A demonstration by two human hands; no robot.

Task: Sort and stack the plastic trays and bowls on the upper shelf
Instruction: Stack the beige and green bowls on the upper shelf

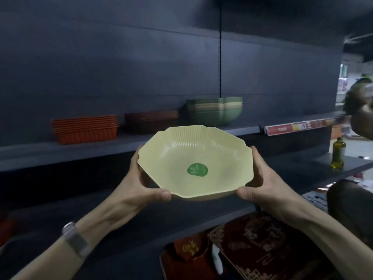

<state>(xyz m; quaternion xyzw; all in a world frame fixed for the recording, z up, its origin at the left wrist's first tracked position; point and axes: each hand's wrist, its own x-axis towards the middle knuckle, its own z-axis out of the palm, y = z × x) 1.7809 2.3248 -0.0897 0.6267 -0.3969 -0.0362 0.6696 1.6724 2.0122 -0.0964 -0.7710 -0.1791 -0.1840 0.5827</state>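
A pale yellow ribbed plastic bowl [193, 154] with a green sticker inside is held up in front of the upper shelf [60, 152]. My left hand [139, 184] grips its left rim and my right hand [260, 178] grips its right rim, thumbs on the near edge. On the shelf behind stands a stack of green bowls [215, 111] with lighter ones nested inside. To its left lie a stack of dark brown trays [150, 121] and a stack of orange trays [85, 129].
A red price strip [298, 126] runs along the shelf edge at right. An oil bottle [337, 154] stands on a lower shelf at right. Red patterned boxes [252, 245] lie below. A person's head [361, 110] shows at the right edge.
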